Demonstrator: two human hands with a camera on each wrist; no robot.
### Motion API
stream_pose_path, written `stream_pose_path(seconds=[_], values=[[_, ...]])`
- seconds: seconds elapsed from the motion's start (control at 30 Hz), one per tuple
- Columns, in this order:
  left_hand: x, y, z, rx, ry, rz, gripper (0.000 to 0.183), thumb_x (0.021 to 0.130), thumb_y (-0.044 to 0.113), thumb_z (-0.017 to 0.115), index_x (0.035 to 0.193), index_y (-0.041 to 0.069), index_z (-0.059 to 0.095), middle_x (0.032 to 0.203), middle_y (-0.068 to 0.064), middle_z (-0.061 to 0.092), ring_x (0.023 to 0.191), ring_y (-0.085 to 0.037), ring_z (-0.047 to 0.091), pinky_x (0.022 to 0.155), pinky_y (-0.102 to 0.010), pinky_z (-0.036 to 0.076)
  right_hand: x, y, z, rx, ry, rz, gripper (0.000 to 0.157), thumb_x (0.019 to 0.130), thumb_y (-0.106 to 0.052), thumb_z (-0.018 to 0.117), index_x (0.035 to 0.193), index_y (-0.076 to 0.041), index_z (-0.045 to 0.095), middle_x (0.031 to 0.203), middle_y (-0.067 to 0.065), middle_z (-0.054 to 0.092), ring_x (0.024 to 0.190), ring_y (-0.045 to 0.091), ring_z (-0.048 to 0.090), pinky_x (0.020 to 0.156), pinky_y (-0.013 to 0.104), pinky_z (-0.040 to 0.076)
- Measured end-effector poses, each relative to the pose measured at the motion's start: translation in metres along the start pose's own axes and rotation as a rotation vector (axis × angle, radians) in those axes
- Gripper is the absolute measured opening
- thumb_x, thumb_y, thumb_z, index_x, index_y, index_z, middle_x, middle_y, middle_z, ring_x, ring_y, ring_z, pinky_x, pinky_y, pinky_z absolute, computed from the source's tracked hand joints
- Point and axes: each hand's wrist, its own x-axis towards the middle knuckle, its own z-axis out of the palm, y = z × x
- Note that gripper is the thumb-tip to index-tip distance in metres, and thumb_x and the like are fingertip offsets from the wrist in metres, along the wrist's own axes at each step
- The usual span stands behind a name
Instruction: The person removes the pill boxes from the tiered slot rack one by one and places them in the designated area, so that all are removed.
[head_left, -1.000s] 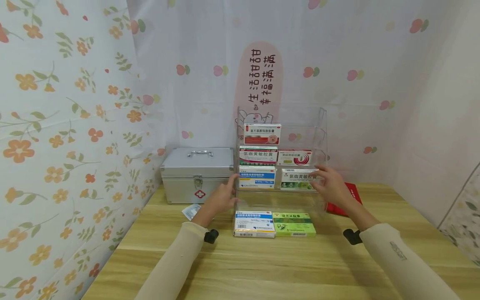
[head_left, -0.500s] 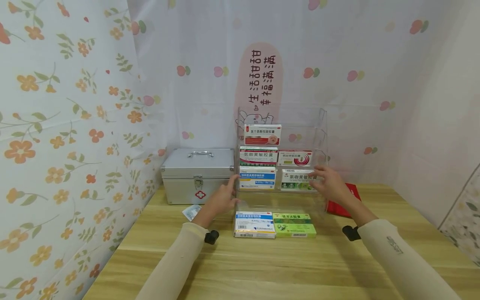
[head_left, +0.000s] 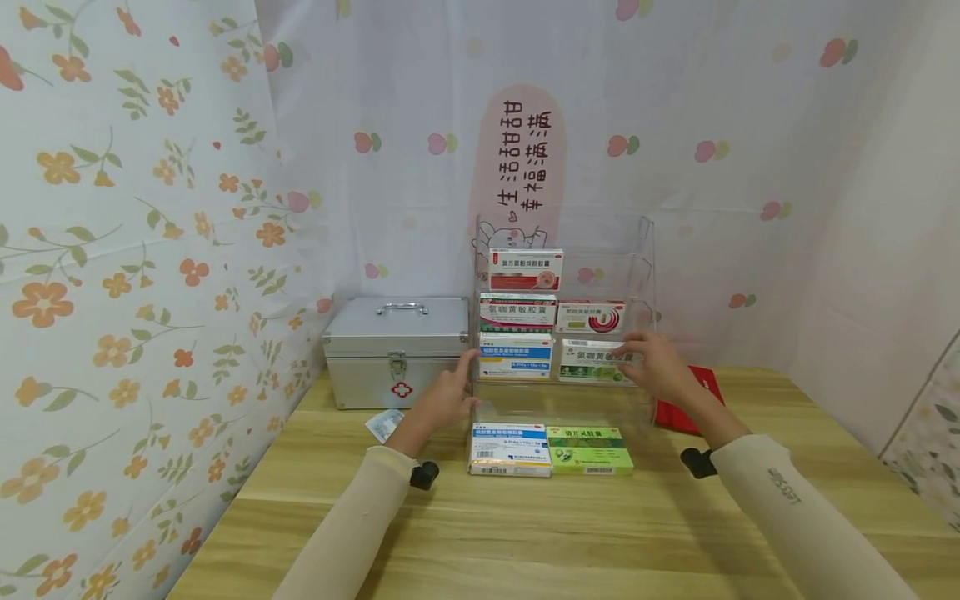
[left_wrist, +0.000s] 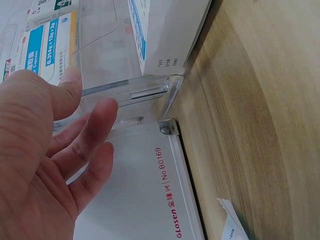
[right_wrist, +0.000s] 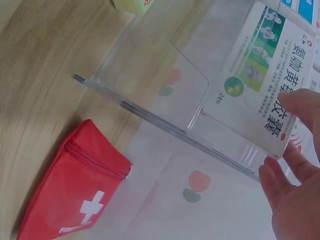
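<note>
The green-and-white box [head_left: 590, 362] sits in the third row from the top of a clear rack [right_wrist: 155, 119]. The right hand [head_left: 660, 367], at its 3 o'clock, pinches that end; its thumb hides some lettering in the right wrist view. In the head view, a blue-and-white box [head_left: 515, 358] sits at 9 o'clock and a red-and-white box [head_left: 590, 317] at 12. At 6 o'clock lies a light green box [head_left: 589, 451]; whether the rack holds it is hard to tell, its walls being nearly invisible.

Between 8 and 9 o'clock is the left hand [head_left: 442, 400], fingers apart and loosely bent at the rack's side; whether it touches the wall is unclear. Beyond, a silver case [head_left: 397, 354] is partly hidden by this hand. At the hand's 8 o'clock lies a small packet [head_left: 384, 424], cut off in the left wrist view. A red pouch [right_wrist: 75, 185], cropped at the bottom edge, lies around the green-and-white box's 4 o'clock in the head view.
</note>
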Motion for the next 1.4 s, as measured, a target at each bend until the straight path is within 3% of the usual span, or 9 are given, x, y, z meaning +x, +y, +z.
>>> stream_pose_path(seconds=[0.23, 0.4, 1.0, 1.4], values=[[0.0001, -0.0025, 0.0027, -0.019, -0.004, -0.008, 0.09, 0.087, 0.007, 0.075, 0.153, 0.022, 0.017, 0.092, -0.009, 0.067, 0.055, -0.012, 0.057, 0.052, -0.025, 0.05, 0.0004, 0.0031, 0.0056, 0.031, 0.041, -0.035, 0.02, 0.088, 0.0, 0.07, 0.107, -0.001, 0.072, 0.126, 0.027, 0.052, 0.116, 0.047, 0.047, 0.098, 0.063, 0.041], [0.0003, -0.0027, 0.0025, -0.022, 0.003, -0.002, 0.089, 0.087, 0.007, 0.075, 0.153, 0.021, 0.017, 0.092, -0.011, 0.067, 0.055, -0.013, 0.057, 0.053, -0.026, 0.05, 0.0021, 0.0048, 0.0082, 0.037, 0.046, -0.063, 0.023, 0.088, 0.001, 0.069, 0.111, 0.0, 0.072, 0.127, 0.029, 0.051, 0.116, 0.049, 0.047, 0.097, 0.064, 0.042], [0.0005, -0.0046, 0.0047, -0.018, 0.016, 0.023, 0.087, 0.088, 0.007, 0.074, 0.152, 0.018, 0.016, 0.085, -0.008, 0.067, 0.051, -0.011, 0.055, 0.052, -0.024, 0.049, 0.0048, -0.0001, 0.0081, 0.051, 0.062, -0.017, 0.021, 0.089, 0.01, 0.062, 0.101, -0.001, 0.074, 0.121, 0.026, 0.055, 0.107, 0.044, 0.052, 0.091, 0.058, 0.049], [0.0003, -0.0036, 0.0048, -0.03, 0.008, -0.002, 0.088, 0.089, 0.005, 0.073, 0.153, 0.019, 0.015, 0.086, -0.008, 0.066, 0.054, -0.012, 0.056, 0.053, -0.025, 0.049, 0.0051, 0.0066, 0.0056, 0.122, 0.14, -0.059, 0.017, 0.092, 0.009, 0.061, 0.099, 0.002, 0.074, 0.114, 0.022, 0.056, 0.106, 0.043, 0.054, 0.089, 0.059, 0.05]])
